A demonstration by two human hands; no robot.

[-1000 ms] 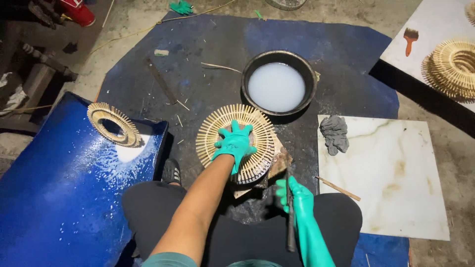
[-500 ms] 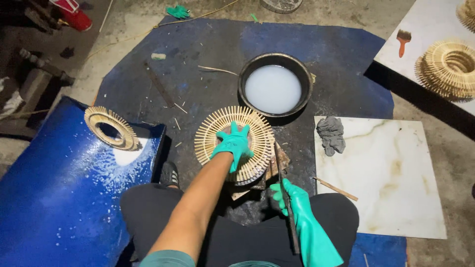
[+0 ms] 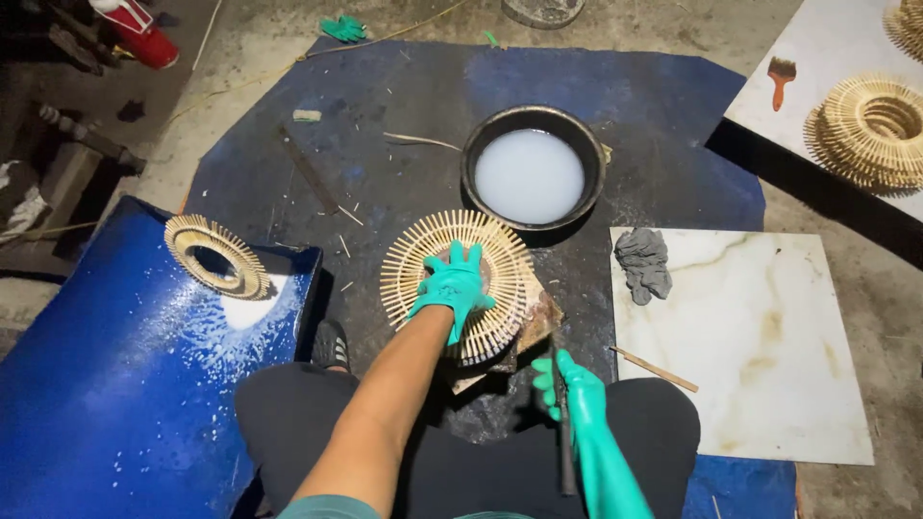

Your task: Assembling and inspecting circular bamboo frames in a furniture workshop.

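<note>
The left hand (image 3: 454,285) presses flat, fingers spread, on the bamboo ring (image 3: 454,285) at mat (image 3: 404,115) centre. The right hand (image 3: 567,389) grips a dark blade (image 3: 565,452); trimming seems in hand and calls for a steady ring.

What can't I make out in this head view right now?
- Centre of the round stick disc: covered by the left hand.
- Wooden block under the disc: mostly hidden by it.
- Thin dark tool in the right hand: its kind is unclear against the dark lap.
- Stick ring, top right: cut by the frame edge.
</note>
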